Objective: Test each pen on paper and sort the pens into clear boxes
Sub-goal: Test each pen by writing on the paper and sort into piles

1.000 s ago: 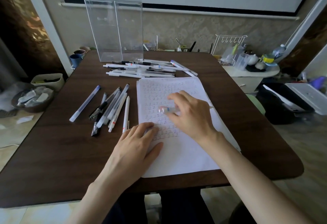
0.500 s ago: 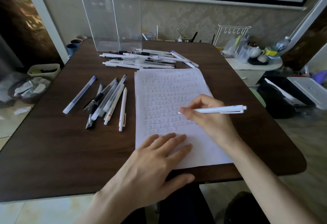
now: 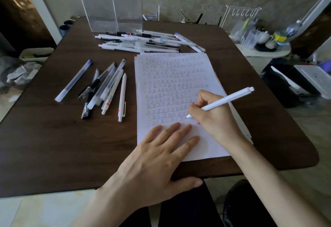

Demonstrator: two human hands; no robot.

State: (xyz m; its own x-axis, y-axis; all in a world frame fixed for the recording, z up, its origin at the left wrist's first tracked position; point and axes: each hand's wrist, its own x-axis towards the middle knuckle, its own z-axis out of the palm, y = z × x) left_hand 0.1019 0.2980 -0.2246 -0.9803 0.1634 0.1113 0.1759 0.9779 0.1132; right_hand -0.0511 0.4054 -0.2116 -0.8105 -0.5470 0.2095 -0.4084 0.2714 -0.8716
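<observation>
Tabletop (image 3: 53, 146) of dark wood fills most of the view, its near edge cut by the person's two forearms. Two tall clear boxes (image 3: 111, 2) stand side by side at the far edge, left of centre. A stack of white paper (image 3: 172, 76) lies right of centre, reaching nearly to the near edge, its top sheet covered with rows of small written marks in dark and reddish ink. Just beyond the far end of the paper, in front of the boxes, lies a heap of pens (image 3: 143, 42), mostly white, running left to right. A smaller group of pens (image 3: 105, 88) lies left of the paper, fanned lengthwise, with a single translucent pen (image 3: 73, 80) apart on its far left side. The left hand (image 3: 157, 158) rests flat and spread on the near left part of the paper, grasping nothing, thumb over the table's near edge. The right hand (image 3: 213, 117) is clenched in a writing grip around a white pen (image 3: 227, 99), its tip touching the paper at the end of the lowest rows of marks and its button end slanting up to the far right.
</observation>
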